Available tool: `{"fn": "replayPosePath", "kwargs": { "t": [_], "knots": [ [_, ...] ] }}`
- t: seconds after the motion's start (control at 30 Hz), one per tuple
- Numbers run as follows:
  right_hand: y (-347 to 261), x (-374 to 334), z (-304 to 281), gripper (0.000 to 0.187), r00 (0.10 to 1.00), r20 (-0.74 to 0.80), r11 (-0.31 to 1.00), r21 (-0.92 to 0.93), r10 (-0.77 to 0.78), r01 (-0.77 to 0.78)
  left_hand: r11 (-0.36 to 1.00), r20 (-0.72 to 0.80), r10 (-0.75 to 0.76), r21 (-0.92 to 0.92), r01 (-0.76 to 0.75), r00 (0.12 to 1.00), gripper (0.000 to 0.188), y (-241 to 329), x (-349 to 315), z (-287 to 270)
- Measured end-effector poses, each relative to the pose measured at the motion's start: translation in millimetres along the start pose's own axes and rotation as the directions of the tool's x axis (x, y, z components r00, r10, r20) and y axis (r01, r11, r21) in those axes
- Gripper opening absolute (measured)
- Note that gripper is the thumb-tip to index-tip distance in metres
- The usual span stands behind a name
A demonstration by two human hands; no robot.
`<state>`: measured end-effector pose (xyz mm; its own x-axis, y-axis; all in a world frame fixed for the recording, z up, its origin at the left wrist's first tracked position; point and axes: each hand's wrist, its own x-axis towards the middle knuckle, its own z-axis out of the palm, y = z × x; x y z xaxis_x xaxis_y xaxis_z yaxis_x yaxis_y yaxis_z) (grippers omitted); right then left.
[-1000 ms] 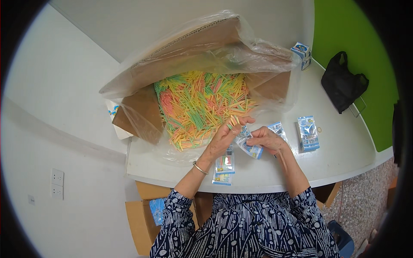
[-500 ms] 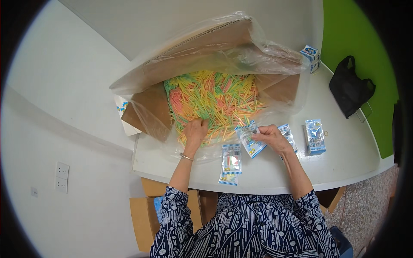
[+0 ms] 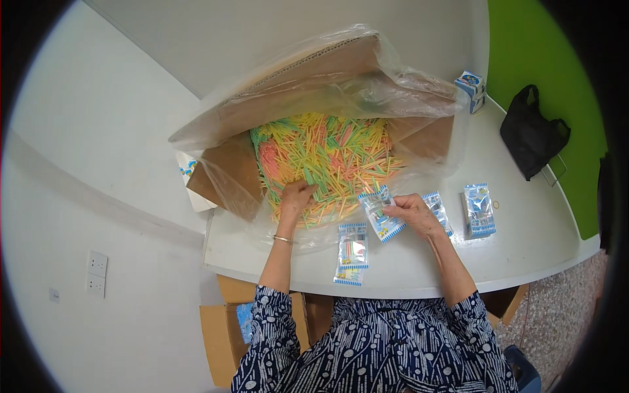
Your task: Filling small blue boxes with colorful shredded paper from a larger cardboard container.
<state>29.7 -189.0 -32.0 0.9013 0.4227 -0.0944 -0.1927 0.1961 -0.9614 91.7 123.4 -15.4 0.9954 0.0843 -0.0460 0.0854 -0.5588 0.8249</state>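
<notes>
A large cardboard box (image 3: pixel 226 171) lined with clear plastic holds a heap of thin sticks (image 3: pixel 344 154) in pink, yellow, green and orange. At the heap's near left edge, my left hand (image 3: pixel 296 198) is curled with its fingertips closed on some greenish sticks; how many is hidden. My right hand (image 3: pixel 413 213) pinches the right side of a small blue-and-white packet (image 3: pixel 380 213), with stick ends showing at its top. Just beyond that hand lies another packet (image 3: pixel 435 208), partly covered by it. Two overlapping packets (image 3: pixel 353 245) rest near the table's front edge, with coloured sticks visible through the upper one.
On the white table (image 3: pixel 524 249), a stack of packets (image 3: pixel 479 211) lies to the right beside a small ring (image 3: pixel 496 204). Small boxes (image 3: pixel 470 88) and a black bag (image 3: pixel 534 133) are at the back right. Below the table's front edge stands an open carton (image 3: pixel 219 334).
My left hand has shifted slightly within the heap, its fingers now showing more above the sticks. My right hand and its packet stay nearly still. The whole view has moved a little.
</notes>
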Motion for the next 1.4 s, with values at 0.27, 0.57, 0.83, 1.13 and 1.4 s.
{"fn": "replayPosePath", "kwargs": {
  "t": [0.27,0.57,0.83,1.13,1.4],
  "knots": [
    [-1.6,1.5,6.5,0.02,1.0,-0.002,1.0,0.019,0.003,-0.003,0.971,0.032,-0.054,-0.233,0.06,0.998,0.015,22.6,-8.7,0.1],
    [5.4,4.2,3.0,0.02,0.999,0.017,0.999,-0.03,0.035,-0.034,0.855,0.117,0.182,-0.509,-0.098,0.976,0.011,108.7,-38.3,30.1],
    [0.5,-0.8,6.5,0.021,0.999,0.039,0.998,0.056,0.016,-0.018,0.903,0.256,0.337,-0.36,-0.234,0.906,0.012,89.6,-44.0,62.4],
    [-3.2,-2.1,7.4,0.027,0.998,0.062,0.996,0.082,0.03,-0.035,0.896,0.247,0.363,-0.356,-0.265,0.898,0.013,109.2,-61.2,61.3],
    [-0.3,-1.1,8.4,0.029,0.999,0.047,0.988,0.156,-0.023,0.015,0.802,0.083,0.592,0.037,-0.596,0.802,0.021,99.4,-72.2,67.8]
  ]
}}
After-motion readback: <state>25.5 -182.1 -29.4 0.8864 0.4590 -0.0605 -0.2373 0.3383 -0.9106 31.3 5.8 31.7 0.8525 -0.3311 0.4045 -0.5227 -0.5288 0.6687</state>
